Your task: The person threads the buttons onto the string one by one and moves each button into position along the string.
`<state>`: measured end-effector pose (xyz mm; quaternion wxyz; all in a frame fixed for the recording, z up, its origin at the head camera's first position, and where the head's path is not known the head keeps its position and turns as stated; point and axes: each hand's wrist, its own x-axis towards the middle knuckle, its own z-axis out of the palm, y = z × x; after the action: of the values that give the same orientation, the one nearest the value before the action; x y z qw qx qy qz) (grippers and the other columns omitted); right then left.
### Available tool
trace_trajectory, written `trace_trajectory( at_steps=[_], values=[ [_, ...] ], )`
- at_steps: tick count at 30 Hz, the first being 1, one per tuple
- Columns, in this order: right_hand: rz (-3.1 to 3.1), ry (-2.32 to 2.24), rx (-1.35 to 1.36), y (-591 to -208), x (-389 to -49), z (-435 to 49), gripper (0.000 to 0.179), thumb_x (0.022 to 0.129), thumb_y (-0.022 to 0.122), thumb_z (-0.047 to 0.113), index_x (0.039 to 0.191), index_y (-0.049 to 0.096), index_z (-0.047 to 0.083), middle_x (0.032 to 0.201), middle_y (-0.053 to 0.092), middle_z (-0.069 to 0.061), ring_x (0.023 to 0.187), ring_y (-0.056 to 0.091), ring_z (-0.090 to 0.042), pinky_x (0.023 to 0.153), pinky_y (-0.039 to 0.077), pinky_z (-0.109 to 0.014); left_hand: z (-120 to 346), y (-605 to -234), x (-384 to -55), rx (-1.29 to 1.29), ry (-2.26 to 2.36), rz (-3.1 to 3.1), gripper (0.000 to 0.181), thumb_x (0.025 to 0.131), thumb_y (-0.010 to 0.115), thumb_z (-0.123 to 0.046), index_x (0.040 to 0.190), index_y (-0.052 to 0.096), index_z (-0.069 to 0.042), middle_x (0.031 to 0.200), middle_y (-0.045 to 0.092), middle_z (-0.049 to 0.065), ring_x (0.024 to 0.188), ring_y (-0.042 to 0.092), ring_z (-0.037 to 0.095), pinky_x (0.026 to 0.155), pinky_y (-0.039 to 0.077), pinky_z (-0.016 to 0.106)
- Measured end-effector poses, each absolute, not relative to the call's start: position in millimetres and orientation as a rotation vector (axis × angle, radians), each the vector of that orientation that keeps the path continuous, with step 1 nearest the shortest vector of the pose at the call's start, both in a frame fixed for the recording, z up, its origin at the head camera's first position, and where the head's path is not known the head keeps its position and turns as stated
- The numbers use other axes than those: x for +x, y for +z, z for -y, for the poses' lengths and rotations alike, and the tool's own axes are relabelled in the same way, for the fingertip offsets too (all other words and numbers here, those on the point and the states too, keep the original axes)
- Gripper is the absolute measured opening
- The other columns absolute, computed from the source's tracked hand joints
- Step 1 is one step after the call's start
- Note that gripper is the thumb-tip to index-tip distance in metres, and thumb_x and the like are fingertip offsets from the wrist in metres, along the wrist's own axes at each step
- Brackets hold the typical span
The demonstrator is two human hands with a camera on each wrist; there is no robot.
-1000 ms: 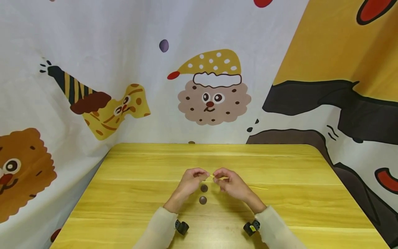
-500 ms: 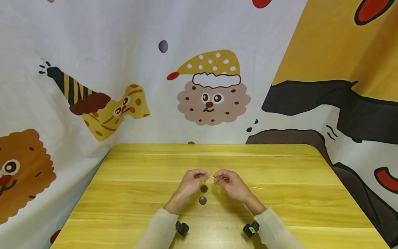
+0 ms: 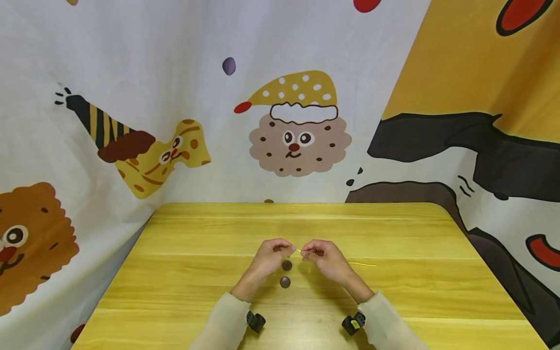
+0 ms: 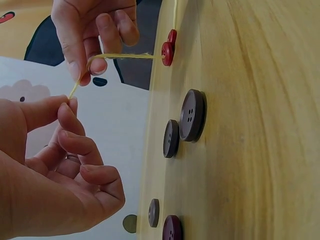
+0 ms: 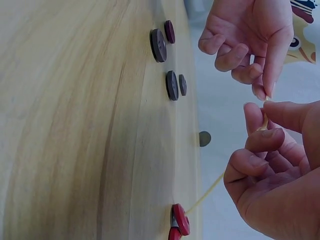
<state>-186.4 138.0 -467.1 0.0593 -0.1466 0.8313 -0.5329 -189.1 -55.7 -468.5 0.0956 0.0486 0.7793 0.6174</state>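
Between my two hands, over the middle of the table, a short piece of yellow string (image 3: 299, 250) spans the fingertips. My left hand (image 4: 60, 175) pinches its end between thumb and index finger. Close by, my right hand (image 5: 280, 165) pinches the same string a little farther along, its other fingers curled loosely. From there the string runs down to a red button (image 4: 167, 54) on the table and passes through its hole. A second red button (image 5: 174, 233) lies against it. The right hand hides both red ones in the head view, where the string's tail (image 3: 363, 264) emerges to the right.
Several dark buttons lie nearby: a large dark one (image 4: 192, 115), a smaller one (image 4: 171, 138), a grey-brown one (image 4: 154, 213) and a maroon one (image 4: 172, 229). The wooden table (image 3: 175, 272) ends at a printed cloth backdrop (image 3: 210, 160).
Both hands stay almost in place, the string still pinched between them. The right fingertips have shifted very slightly; the buttons have not moved.
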Motion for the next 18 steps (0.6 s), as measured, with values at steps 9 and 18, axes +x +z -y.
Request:
trace_trajectory(
  at_steps=[9,18],
  values=[
    [-2.486,-1.639,-0.487,-434.2,-170.1,-133.3,0.009,0.095,0.06,-0.001,0.096,0.069,-0.002,0.091,0.07,-0.021,0.078,0.063,-0.016,0.066,0.046,-0.023,58.5,-467.1,-189.1,0.136,1.786,-2.338,0.024,0.095,0.067,-0.027,0.101,0.073,-0.005,0.088,0.061,0.003,0.08,0.05,0.018,0.066,0.039,0.03],
    [-2.409,-1.665,-0.401,-465.5,-184.0,-137.3,0.011,0.096,0.058,0.0,0.1,0.066,-0.007,0.094,0.067,-0.027,0.058,0.049,-0.012,0.05,0.04,-0.02,67.2,-464.3,-191.0,0.11,1.761,-2.374,0.022,0.096,0.067,-0.026,0.104,0.073,-0.007,0.094,0.066,0.002,0.084,0.056,0.019,0.068,0.041,0.03]
  ],
)
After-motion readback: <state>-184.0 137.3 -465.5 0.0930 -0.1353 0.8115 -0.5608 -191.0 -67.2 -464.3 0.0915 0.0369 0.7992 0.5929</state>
